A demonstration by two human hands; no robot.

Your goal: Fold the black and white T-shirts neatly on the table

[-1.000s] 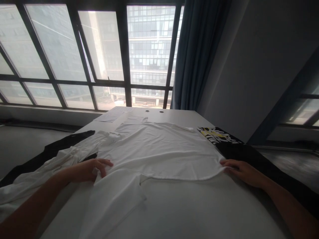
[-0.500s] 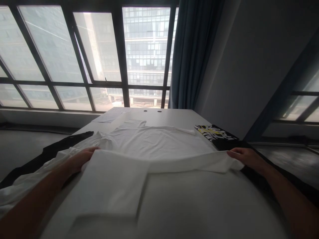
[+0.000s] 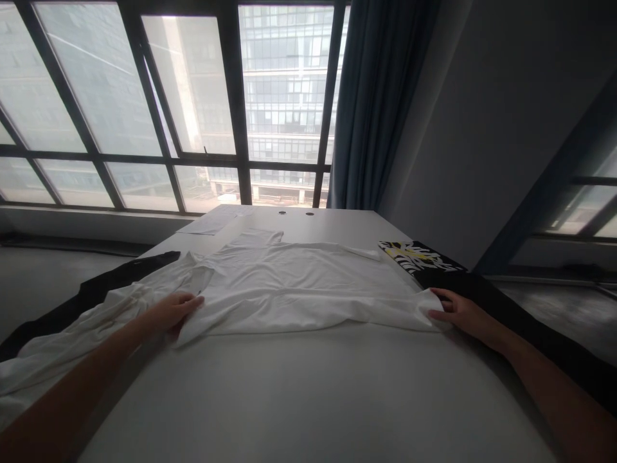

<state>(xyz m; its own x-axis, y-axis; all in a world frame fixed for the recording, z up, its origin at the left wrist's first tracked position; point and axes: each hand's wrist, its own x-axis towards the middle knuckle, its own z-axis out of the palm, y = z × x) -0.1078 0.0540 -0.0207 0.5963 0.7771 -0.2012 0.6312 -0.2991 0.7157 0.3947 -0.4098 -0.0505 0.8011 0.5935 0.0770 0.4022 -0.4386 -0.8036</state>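
A white T-shirt (image 3: 313, 273) lies spread across the white table (image 3: 308, 392), its near part doubled over in a loose, wrinkled fold. At the fold's left end, my left hand (image 3: 178, 310) pinches the cloth between thumb and fingers. My right hand (image 3: 456, 313) grips the opposite end, fingers bent and thumb beneath them. The near edge runs between the two hands, almost flat on the tabletop. A sleeve (image 3: 255, 238) points toward the far left of the table.
Rumpled white cloth (image 3: 110, 328) lies left of my left hand, with black fabric (image 3: 120, 276) behind it. On the right is a black garment (image 3: 501, 308) with a yellow-and-white print (image 3: 417, 256). Paper sheets (image 3: 209, 223) rest at the far left. Windows and a blue curtain (image 3: 380, 109) stand beyond.
The T-shirt's near part, held up and stretched toward me before, now lies folded onto the rest. Both hands have lowered; the left has also moved right, and both still hold the cloth.
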